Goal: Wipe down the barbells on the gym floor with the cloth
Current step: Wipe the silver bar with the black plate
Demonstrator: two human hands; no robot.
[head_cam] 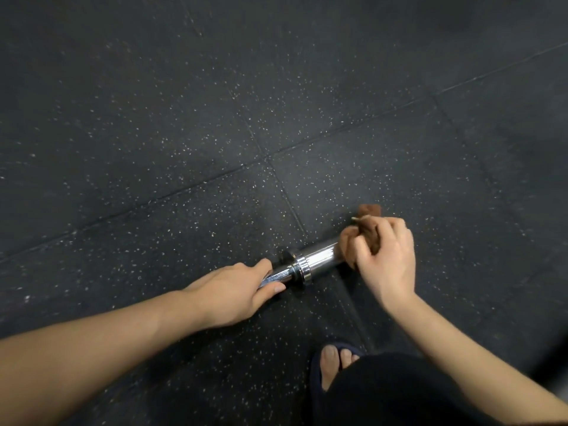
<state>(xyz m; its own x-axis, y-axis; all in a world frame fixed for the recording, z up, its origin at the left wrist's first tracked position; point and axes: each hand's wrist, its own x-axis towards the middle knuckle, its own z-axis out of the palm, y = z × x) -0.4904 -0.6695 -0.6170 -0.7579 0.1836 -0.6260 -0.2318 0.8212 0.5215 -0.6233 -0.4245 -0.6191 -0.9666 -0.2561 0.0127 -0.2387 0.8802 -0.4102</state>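
- Barbell (310, 264) lay on the speckled rubber floor (215, 103), near the floor's lower middle, just past a tile seam.
- Left hand (236, 290) gripped the thin shaft beside the collar, fingers curled round it, steadying.
- Right hand (385, 256) held a bunched brown cloth (367, 230), fingers closed on it, pressed onto the far end of the thick chrome sleeve.
- Step in hand, by my reading: wiping the sleeve end.
- Next move likely calls for drawing the cloth along the sleeve toward the collar, the shaft held firm.
- A sandalled foot (333, 361) stood just beside.

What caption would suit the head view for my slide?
Left hand steadies the barbell shaft while the right hand rubs a brown cloth over its chrome sleeve.
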